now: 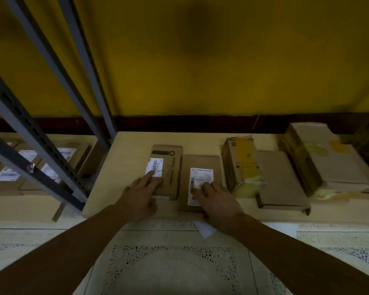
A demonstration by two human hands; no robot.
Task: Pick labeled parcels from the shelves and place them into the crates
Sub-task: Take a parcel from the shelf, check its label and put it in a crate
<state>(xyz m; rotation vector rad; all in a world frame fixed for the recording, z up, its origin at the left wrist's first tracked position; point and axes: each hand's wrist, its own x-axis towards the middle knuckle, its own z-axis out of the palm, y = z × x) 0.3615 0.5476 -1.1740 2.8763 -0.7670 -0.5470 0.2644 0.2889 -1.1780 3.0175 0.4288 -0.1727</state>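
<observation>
Both my arms reach up from the bottom of the frame toward the middle. My left hand [141, 194] lies flat on the near end of a small brown box [169, 167]. The fingers are mostly straight and close together, and one fingertip rests on the box's white label [155, 167]. My right hand [218, 201] sits on a flat brown parcel [201, 161] just to the right. Its fingers are a little bent and spread, and they rest on that parcel's white label [201, 177]. Neither hand is wrapped around anything.

The small box is taller, with black print and a barcode on its label. The flat parcel is thin and plain, and its long label has a barcode down the left side. The two lie side by side, touching, in the middle of a pale wooden shelf [128, 158].

Further right on the shelf stand a box with yellow tape [242, 165], another flat parcel [280, 179] and a big wrapped parcel [320, 158]. Grey metal posts [51, 67] cross the upper left. More labeled boxes [6, 173] sit at the left edge.
</observation>
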